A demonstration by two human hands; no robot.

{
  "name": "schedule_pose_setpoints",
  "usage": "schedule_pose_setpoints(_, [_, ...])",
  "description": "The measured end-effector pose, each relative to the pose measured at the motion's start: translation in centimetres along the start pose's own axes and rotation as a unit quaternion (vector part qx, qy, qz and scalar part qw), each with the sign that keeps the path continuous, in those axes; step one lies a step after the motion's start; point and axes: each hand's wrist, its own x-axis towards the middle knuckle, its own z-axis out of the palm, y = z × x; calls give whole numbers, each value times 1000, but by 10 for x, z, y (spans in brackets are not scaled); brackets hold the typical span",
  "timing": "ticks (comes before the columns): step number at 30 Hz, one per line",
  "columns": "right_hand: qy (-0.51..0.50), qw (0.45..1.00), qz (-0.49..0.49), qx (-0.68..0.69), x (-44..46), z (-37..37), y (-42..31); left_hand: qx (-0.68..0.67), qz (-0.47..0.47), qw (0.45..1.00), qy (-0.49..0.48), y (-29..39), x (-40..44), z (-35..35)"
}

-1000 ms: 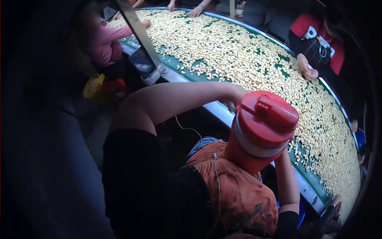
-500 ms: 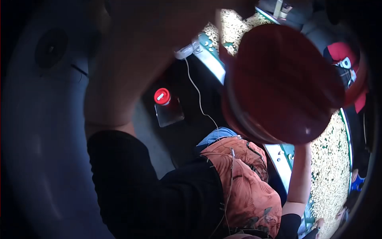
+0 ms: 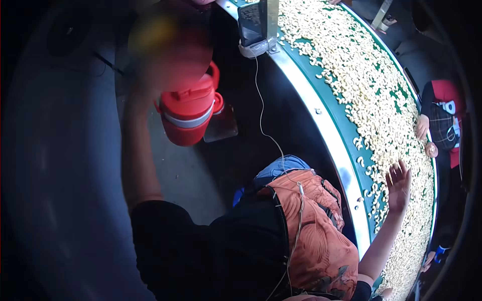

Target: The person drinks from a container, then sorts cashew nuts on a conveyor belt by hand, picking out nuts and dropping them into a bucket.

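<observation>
My left hand is smeared by motion at the upper left. It appears closed at the top of a red lidded water jug with a pale band, which stands upright below it. The jug's handle shows beside the hand, but the exact grip is blurred. My right hand is raised over the green conveyor belt, fingers apart and nothing in it. Pale cashew nuts cover most of the belt. Whether the right hand touches any nuts cannot be made out.
Metal edging borders the belt. A dark phone-like device stands beside a metal post, with a white cable trailing down. A co-worker in red has hands at the far edge. A blurred yellow patch is near my left hand.
The red jug has swung from close before the camera, over the belt, down to the left. My right hand, hidden behind it before, now shows open above the nuts.
</observation>
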Motion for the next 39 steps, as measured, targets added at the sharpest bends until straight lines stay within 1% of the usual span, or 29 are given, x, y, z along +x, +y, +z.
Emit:
schedule_pose_setpoints(2, [49,999,19,-1,-8,-30,8,-85,-67,993,42,-93,-6,16])
schedule_pose_setpoints(4, [83,996,32,11,-19,-39,13,-84,-214,970,75,-154,-20,37])
schedule_pose_setpoints(5, [102,994,38,17,-24,-42,14,-195,-252,940,121,-203,-24,53])
schedule_pose_setpoints(6, [118,992,40,10,-29,-39,13,-249,-295,907,167,-220,-32,68])
schedule_pose_setpoints(7, [117,992,41,12,-32,-43,13,-264,-336,888,171,-245,-39,84])
schedule_pose_setpoints(9, [114,992,42,18,-35,-51,15,-329,-383,846,173,-300,-51,115])
schedule_pose_setpoints(10, [125,991,43,15,-39,-45,13,-376,-406,810,191,-316,-56,130])
schedule_pose_setpoints(11, [111,993,44,6,-40,-53,14,-390,-423,791,210,-354,-59,145])
schedule_pose_setpoints(13, [116,992,38,-12,-46,-43,11,-343,-482,781,201,-383,-62,166])
schedule_pose_setpoints(16, [134,990,40,-18,-55,-42,15,-268,-586,752,137,-408,-61,179])
schedule_pose_setpoints(19, [138,990,31,-24,-68,-35,19,-306,-563,736,218,-421,-69,207])
schedule_pose_setpoints(21, [135,990,4,-38,-76,-33,18,-344,-536,747,189,-447,-77,224])
schedule_pose_setpoints(22, [152,988,-15,-28,-84,-12,12,-365,-534,746,158,-458,-78,230])
schedule_pose_setpoints(23, [175,982,-28,-62,-91,5,6,-383,-508,758,143,-466,-83,237])
schedule_pose_setpoints(24, [82,994,-34,-58,-99,13,0,-428,-488,743,161,-480,-86,239])
schedule_pose_setpoints(25, [98,992,-27,-80,-109,48,-11,-406,-491,757,147,-470,-86,239])
schedule_pose_setpoints(26, [-4,989,-100,-110,-120,69,-14,-354,-529,761,126,-460,-82,242])
schedule_pose_setpoints(27, [-86,992,-66,-65,-138,92,-28,-370,-512,769,97,-458,-87,239])
schedule_pose_setpoints(28, [-222,967,-64,-111,-146,105,-43,-364,-498,782,86,-446,-91,239])
schedule_pose_setpoints(29, [-327,932,-79,-136,-151,114,-56,-358,-521,773,48,-454,-90,233])
schedule_pose_setpoints(30, [-378,911,-158,-51,-157,125,-51,-385,-504,772,44,-460,-87,233])
schedule_pose_setpoints(31, [-400,898,-181,-5,-166,130,-50,-388,-501,771,60,-441,-91,228])
schedule_pose_setpoints(32, [-424,882,-201,42,-175,134,-49,-291,-524,793,112,-444,-85,222])
schedule_pose_setpoints(34, [-472,849,-219,89,-179,132,-50,-132,-488,825,254,-428,-66,223])
schedule_pose_setpoints(35, [-485,839,-226,100,-181,127,-50,-75,-428,834,340,-418,-61,218])
schedule_pose_setpoints(36, [-491,832,-235,104,-185,117,-51,-19,-361,831,424,-386,-61,208])
schedule_pose_setpoints(37, [-495,828,-240,107,-188,106,-53,33,-290,812,505,-345,-65,198])
schedule_pose_setpoints(39, [-491,829,-247,103,-196,83,-54,-57,-205,827,521,-180,-71,202])
